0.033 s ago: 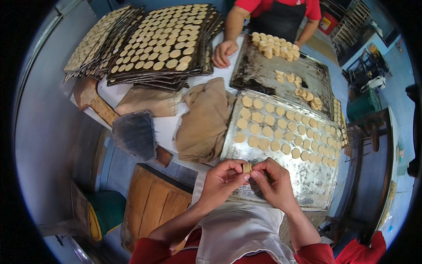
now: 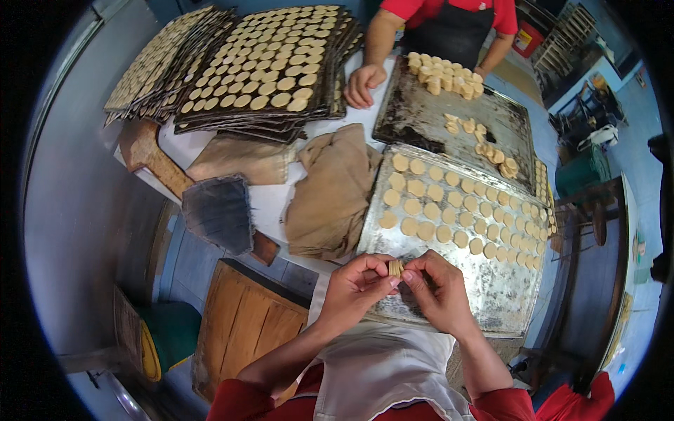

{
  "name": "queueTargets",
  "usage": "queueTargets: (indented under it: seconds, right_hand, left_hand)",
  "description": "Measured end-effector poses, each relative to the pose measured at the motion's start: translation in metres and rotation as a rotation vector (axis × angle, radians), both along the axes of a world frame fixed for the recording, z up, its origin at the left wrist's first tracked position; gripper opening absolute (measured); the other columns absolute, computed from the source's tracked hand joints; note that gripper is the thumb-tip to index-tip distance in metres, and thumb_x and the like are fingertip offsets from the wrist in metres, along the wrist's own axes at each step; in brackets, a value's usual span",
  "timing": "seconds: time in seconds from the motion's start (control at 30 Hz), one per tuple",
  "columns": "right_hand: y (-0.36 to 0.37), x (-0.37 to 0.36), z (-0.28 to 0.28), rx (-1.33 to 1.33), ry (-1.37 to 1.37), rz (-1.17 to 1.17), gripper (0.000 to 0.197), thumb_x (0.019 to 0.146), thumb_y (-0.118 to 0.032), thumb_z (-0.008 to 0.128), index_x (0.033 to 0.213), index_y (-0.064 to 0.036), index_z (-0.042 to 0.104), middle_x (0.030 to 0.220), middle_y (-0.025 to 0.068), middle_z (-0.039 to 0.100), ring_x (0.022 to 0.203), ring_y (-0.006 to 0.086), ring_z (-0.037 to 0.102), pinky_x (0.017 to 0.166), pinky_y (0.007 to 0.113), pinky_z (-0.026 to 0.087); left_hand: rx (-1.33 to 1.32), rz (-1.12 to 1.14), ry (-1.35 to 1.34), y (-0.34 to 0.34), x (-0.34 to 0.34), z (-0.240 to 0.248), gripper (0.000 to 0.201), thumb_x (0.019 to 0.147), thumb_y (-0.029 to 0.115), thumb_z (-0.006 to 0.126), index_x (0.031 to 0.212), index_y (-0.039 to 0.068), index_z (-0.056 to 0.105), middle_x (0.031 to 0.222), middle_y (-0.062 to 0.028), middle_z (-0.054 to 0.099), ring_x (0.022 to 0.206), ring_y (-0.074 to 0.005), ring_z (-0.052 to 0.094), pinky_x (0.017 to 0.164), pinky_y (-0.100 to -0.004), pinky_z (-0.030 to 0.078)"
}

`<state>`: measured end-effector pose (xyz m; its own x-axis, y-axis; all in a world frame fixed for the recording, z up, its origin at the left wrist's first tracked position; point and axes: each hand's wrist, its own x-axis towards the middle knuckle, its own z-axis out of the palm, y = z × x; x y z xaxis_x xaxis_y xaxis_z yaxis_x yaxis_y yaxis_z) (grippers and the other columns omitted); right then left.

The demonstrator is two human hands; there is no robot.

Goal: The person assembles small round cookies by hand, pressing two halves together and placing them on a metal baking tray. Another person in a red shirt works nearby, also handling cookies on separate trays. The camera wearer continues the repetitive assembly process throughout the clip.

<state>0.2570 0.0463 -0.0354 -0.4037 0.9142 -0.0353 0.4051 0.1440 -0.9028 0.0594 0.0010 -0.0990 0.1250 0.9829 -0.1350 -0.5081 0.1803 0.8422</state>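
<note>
Between my two hands is a short stack of pale dough discs point(image 2: 395, 268), held on edge over the near side of a metal baking tray point(image 2: 491, 298). My left hand point(image 2: 357, 288) pinches the stack from the left, with thumb and fingers closed on it. From the other side, the thumb and fingertips of my right hand point(image 2: 441, 289) grip the same stack. Rows of flat dough discs point(image 2: 444, 234) lie spaced out over the far part of this tray. Its near part shows bare, scuffed metal.
Beyond lies a darker tray point(image 2: 411, 112) with piled discs point(image 2: 446, 76); a co-worker's hand point(image 2: 365, 85) rests beside it. Stacked loaded trays point(image 2: 260, 59) stand far left. Brown cloths point(image 2: 333, 189), a dark cloth pad point(image 2: 219, 214) and a wooden board point(image 2: 246, 330) are nearer.
The surroundings sit slightly farther right in the picture. Both hands keep the same grip on the stack of dough discs.
</note>
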Motion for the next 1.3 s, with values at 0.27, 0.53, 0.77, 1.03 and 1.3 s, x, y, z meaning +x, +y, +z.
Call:
queueTargets:
  seconds: [0.27, 0.53, 0.77, 1.03, 1.3]
  right_hand:
    - [0.034, -0.037, -0.007, 0.179, -0.302, -0.059, 0.009, 0.104, -0.008, 0.071, 0.104, 0.0008, 0.072, 0.088, 0.0100, 0.065, 0.078, 0.0199, 0.063, 0.070, 0.032, 0.048]
    - [0.043, -0.051, -0.035, 0.303, -0.383, -0.073, 0.014, 0.102, -0.015, 0.077, 0.099, -0.0020, 0.073, 0.087, 0.0102, 0.069, 0.068, 0.0249, 0.065, 0.063, 0.040, 0.050]
    - [0.024, -0.042, -0.016, -0.020, -0.096, 0.002, 0.015, 0.102, -0.017, 0.074, 0.106, -0.0029, 0.072, 0.095, 0.0156, 0.072, 0.080, 0.0357, 0.071, 0.070, 0.042, 0.054]
    - [0.030, -0.024, -0.019, 0.044, -0.229, -0.065, 0.014, 0.102, -0.017, 0.075, 0.104, -0.0032, 0.074, 0.096, 0.0152, 0.072, 0.079, 0.0359, 0.071, 0.070, 0.042, 0.054]
    - [0.038, -0.043, -0.024, 0.372, -0.364, -0.033, 0.028, 0.097, -0.014, 0.078, 0.125, -0.0112, 0.077, 0.101, 0.0141, 0.067, 0.087, 0.0342, 0.073, 0.069, 0.043, 0.058]
  left_hand:
    - [-0.046, 0.154, 0.048, -0.008, -0.036, -0.004, 0.008, 0.107, -0.003, 0.067, 0.114, -0.001, 0.065, 0.132, -0.0162, 0.069, 0.118, -0.0295, 0.076, 0.087, -0.0382, 0.070]
    - [-0.095, 0.122, 0.165, 0.002, -0.047, -0.007, 0.005, 0.108, 0.000, 0.066, 0.113, -0.002, 0.065, 0.129, -0.0155, 0.072, 0.121, -0.0303, 0.075, 0.087, -0.0380, 0.070]
    - [-0.091, 0.067, 0.130, 0.008, -0.032, -0.012, 0.008, 0.107, -0.002, 0.067, 0.112, -0.005, 0.062, 0.143, -0.0197, 0.064, 0.119, -0.0230, 0.074, 0.090, -0.0348, 0.070]
    - [-0.042, 0.033, 0.182, 0.012, -0.026, -0.003, 0.011, 0.108, -0.005, 0.064, 0.117, -0.002, 0.058, 0.147, -0.0229, 0.060, 0.128, -0.0304, 0.072, 0.091, -0.0357, 0.069]
    - [-0.041, 0.098, 0.204, 0.011, -0.035, 0.004, 0.008, 0.109, -0.002, 0.064, 0.116, 0.000, 0.062, 0.140, -0.0193, 0.068, 0.126, -0.0302, 0.073, 0.089, -0.0358, 0.068]
